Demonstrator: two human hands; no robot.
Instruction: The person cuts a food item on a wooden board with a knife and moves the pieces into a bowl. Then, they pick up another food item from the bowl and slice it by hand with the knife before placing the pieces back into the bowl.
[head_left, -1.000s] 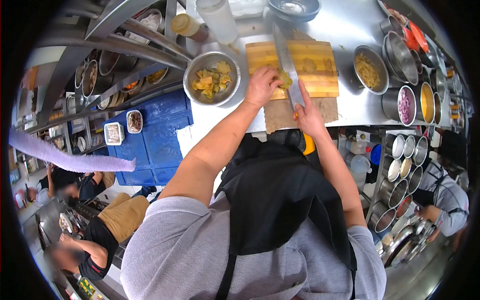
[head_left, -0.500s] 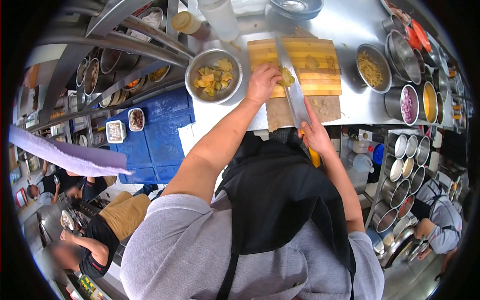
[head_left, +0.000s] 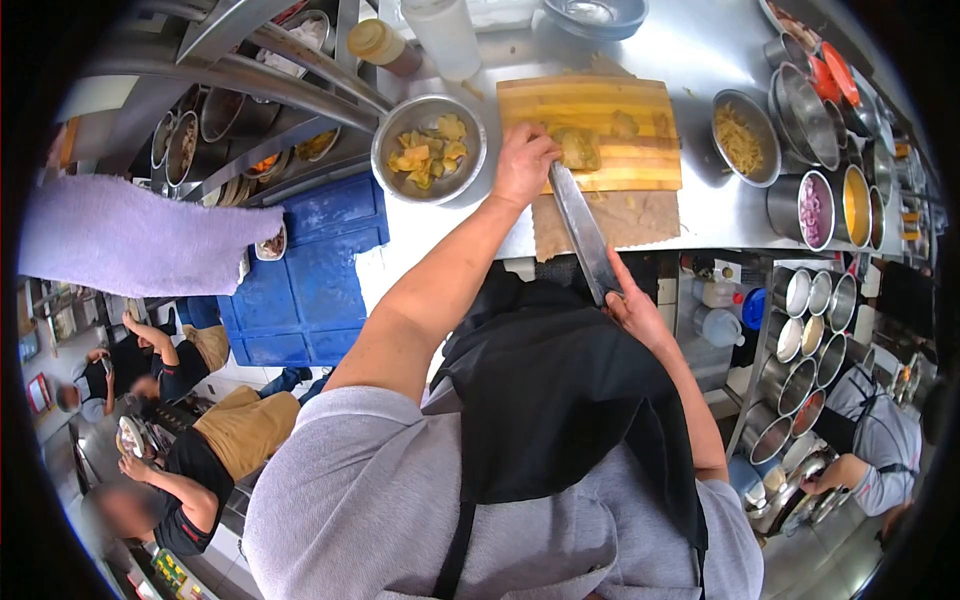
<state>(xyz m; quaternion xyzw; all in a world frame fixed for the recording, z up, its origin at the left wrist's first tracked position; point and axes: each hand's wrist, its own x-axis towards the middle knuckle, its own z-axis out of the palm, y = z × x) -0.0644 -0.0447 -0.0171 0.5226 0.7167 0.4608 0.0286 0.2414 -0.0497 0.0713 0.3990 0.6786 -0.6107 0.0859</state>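
Though label-free, knife (head_left: 583, 232) in right hand (head_left: 632, 308)

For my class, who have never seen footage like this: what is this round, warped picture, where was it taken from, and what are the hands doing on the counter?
A wide-angle camera worn on a cook's head looks down over the shoulders and black apron, so the edges curve. The left hand presses yellow-green food pieces on a wooden cutting board. The right hand grips a large knife, its blade reaching the board. Beside the board stands a metal bowl of cut pieces, on a steel counter with ingredient containers to the right. Other people work nearby.
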